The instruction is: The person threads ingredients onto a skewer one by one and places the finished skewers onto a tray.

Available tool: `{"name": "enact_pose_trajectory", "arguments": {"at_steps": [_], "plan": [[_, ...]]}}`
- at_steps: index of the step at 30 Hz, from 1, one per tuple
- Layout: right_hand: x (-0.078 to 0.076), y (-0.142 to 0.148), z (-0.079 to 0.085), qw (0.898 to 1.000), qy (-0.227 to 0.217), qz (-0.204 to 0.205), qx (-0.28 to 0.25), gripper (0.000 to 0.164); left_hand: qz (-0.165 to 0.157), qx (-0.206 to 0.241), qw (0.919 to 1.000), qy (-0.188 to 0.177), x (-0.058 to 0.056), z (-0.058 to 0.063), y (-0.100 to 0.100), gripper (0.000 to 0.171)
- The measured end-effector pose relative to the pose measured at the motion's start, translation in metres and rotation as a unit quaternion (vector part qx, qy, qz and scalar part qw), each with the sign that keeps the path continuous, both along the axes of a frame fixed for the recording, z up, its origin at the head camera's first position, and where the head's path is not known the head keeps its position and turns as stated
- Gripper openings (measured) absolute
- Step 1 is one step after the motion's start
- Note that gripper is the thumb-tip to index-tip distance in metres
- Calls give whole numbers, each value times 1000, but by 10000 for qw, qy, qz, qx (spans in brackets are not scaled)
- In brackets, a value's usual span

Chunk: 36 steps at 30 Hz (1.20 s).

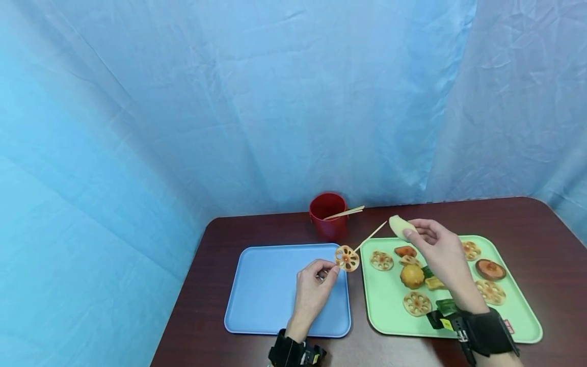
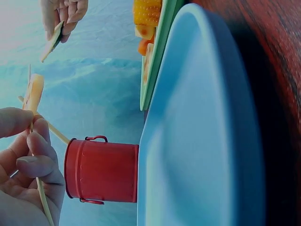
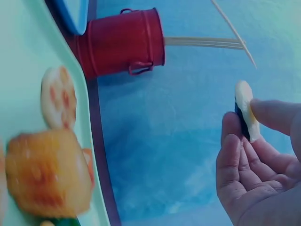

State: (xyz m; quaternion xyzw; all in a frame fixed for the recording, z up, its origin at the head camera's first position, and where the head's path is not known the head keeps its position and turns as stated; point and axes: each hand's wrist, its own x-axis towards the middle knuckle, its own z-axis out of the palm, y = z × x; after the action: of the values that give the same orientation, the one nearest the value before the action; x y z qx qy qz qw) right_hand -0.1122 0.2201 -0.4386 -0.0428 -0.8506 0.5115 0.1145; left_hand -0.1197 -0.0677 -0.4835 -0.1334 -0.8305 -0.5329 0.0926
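My left hand [image 1: 314, 290] pinches a thin wooden skewer [image 2: 43, 200] that carries a lotus root slice [image 1: 347, 258], above the right edge of the blue tray [image 1: 261, 285]. The skewer's bare tip points up and right. Between thumb and fingers, my right hand [image 1: 437, 250] holds a pale oval vegetable slice [image 1: 400, 227] over the back of the green tray [image 1: 380, 316]. A dark rind shows along one side of this slice in the right wrist view. The skewer tip is close to the slice, with a small gap between them.
A red bucket [image 1: 327, 229] with several skewers [image 1: 346, 212] leaning out stands behind the blue tray. On the green tray lie lotus root slices [image 1: 417, 304], a yellow rounded piece [image 1: 411, 277], a mushroom slice [image 1: 490, 269] and green pieces. A blue curtain [image 1: 293, 102] hangs behind the table.
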Motion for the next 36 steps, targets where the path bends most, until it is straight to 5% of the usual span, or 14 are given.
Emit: {"name": "enact_pose_trajectory", "arguments": {"at_steps": [12,36], "plan": [[-1,0,-4,9927,-209,-13,-1189,53,-272,-69,9996,-31,1,1,-1,8],[-1,-11,-4,9845,118,-3,-1748,43,-369,-191,9991,-126,0,-1,0,8]]}}
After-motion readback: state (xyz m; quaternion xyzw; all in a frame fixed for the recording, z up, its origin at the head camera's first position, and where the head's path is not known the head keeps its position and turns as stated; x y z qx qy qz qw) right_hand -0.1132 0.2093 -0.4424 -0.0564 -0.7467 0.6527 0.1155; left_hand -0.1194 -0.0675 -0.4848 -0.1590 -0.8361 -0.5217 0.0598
